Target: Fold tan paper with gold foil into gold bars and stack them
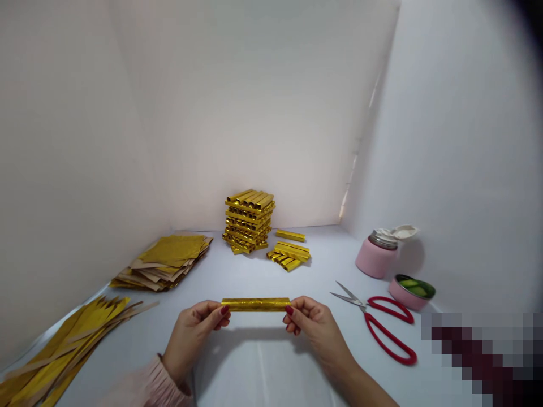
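A shiny gold paper tube (256,305) is held level just above the table, near its front. My left hand (195,328) pinches its left end between thumb and fingers. At the opposite end, my right hand (311,325) grips it the same way. Behind the hands, a tall stack of similar gold tubes (249,220) stands in crisscross layers. A smaller group of gold tubes (291,254) lies to the right of that stack, with one single gold tube (290,235) behind it.
To the left are a pile of gold paper sheets (169,254) and long gold strips (72,345). Open red-handled scissors (369,316) lie right of my hands. Beyond them stand a pink jar (376,257) with its lid up and a pink bowl (409,297) holding green pieces. White walls surround the table.
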A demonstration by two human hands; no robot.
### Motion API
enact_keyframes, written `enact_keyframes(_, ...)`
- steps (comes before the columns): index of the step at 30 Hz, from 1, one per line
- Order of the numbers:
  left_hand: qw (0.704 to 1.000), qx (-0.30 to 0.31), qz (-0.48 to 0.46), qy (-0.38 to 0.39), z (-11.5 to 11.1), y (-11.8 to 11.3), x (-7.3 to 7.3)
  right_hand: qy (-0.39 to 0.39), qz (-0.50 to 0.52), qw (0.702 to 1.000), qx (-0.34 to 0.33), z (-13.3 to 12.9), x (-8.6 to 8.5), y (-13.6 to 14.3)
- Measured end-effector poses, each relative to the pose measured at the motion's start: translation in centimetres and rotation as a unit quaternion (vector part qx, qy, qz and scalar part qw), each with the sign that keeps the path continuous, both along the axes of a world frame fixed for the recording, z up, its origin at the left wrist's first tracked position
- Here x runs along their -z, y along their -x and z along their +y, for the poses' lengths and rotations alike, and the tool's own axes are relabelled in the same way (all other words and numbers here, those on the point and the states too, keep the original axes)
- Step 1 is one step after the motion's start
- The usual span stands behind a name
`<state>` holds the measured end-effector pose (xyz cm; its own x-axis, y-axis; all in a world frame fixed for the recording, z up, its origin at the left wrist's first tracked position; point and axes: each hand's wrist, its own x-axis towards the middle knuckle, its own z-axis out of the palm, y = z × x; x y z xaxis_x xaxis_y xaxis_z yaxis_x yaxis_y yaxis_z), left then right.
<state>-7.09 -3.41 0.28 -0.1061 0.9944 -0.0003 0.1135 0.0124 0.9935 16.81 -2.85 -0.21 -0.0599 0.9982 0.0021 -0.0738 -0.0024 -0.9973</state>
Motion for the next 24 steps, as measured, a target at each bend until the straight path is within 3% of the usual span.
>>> enact_keyframes(5,1.0,0.013,-0.013,-0.021,0.0,0.0,0.3,-0.002,0.002,1.0,-0.006,0.1,0.1,-0.2)
enact_keyframes(12,0.999,0.026,-0.028,-0.016,-0.2,0.6,-0.7,-0.009,0.007,1.0,-0.009,0.3,0.3,-0.6)
enact_keyframes(24,0.995,0.097,-0.006,0.004,0.3,1.2,-0.8,-0.008,0.023,0.999,-0.045,0.3,0.2,-0.8)
